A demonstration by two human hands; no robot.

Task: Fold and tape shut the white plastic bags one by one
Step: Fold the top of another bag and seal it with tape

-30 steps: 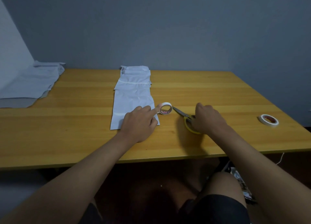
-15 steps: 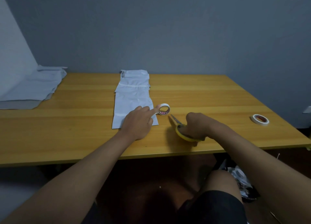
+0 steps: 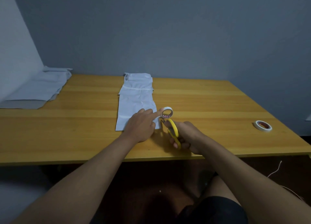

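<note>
We pin the folded white plastic bag [image 3: 136, 104] at table [image 3: 67, 131] centre with our left hand [image 3: 140, 127], forefinger out to the tape roll [image 3: 167, 112], right hand [image 3: 188, 137] clamped on yellow scissors [image 3: 174, 132]; blades could nick bag or finger.

Plain indoor room, bare grey wall [image 3: 168, 30], simple wooden table [image 3: 67, 131], likely a home workspace

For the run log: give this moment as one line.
left hand: presses folded bag, fingertip at tape roll | right hand: grips yellow scissors | spare tape roll: untouched
</note>
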